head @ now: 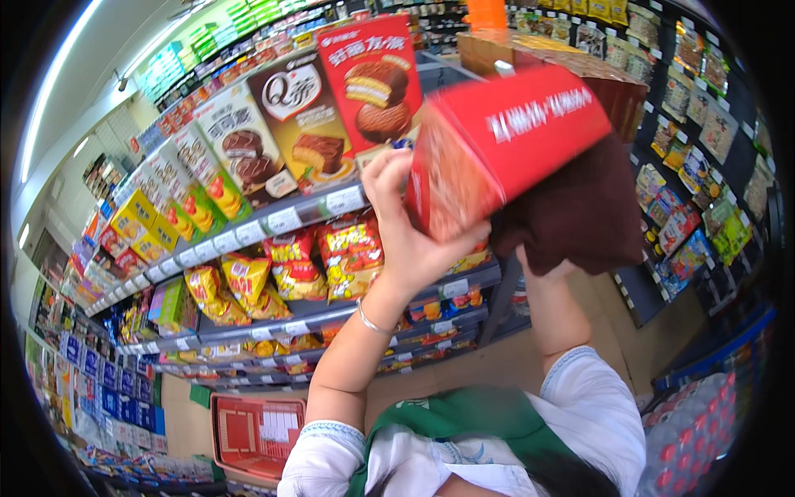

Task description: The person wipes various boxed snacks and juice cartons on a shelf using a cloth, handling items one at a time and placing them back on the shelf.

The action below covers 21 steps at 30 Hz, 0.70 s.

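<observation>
My left hand (410,230) grips a red snack carton (528,112) by its near left edge, thumb underneath and fingers behind. The carton is tilted in mid-air above the shelf front and slightly blurred. A dark brown cloth (577,205) hangs against the carton's lower right side. My right hand (559,267) is under this cloth and holds it; most of the fingers are hidden. Behind the carton, the top shelf carries upright boxes: a red chocolate pie box (372,81), a brown-and-yellow cake box (304,124) and a white cocoa pie box (245,149).
Bagged snacks (354,255) fill the shelf below, behind a price-tag rail (286,220). A red shopping basket (258,428) stands on the floor at lower left. Hanging packets (677,149) line the right wall rack. Shrink-wrapped bottles (689,435) are at lower right.
</observation>
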### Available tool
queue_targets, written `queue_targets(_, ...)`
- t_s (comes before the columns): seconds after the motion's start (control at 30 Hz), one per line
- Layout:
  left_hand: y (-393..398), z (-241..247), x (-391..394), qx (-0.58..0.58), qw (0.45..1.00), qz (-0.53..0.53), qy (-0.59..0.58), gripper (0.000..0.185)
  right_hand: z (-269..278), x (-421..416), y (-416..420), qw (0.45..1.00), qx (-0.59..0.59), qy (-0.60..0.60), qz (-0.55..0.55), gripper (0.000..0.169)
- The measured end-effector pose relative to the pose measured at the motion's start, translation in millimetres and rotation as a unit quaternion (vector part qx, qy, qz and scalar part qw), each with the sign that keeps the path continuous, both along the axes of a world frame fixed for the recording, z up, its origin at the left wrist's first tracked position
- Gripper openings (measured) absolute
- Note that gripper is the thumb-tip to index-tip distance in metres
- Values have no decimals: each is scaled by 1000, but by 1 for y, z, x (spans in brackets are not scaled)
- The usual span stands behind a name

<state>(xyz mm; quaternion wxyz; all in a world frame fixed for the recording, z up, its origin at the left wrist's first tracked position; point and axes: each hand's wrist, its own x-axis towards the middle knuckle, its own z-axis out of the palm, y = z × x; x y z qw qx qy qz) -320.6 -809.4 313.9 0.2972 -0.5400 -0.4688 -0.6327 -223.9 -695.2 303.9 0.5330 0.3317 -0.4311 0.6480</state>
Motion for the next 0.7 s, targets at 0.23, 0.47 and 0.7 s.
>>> queue_targets(0.23,-130,-106,12,-113,979,16,-168,85,-47,-20,-88,992,56,-109,-20,47)
queue_targets(0.47,-230,-166,8,-177,936,248,-178,72,-53,-35,-156,824,395,-273,-299,58)
queue_targets(0.7,-299,-176,10,-197,918,324,-117,65,-89,-82,-196,875,307,-360,-98,31)
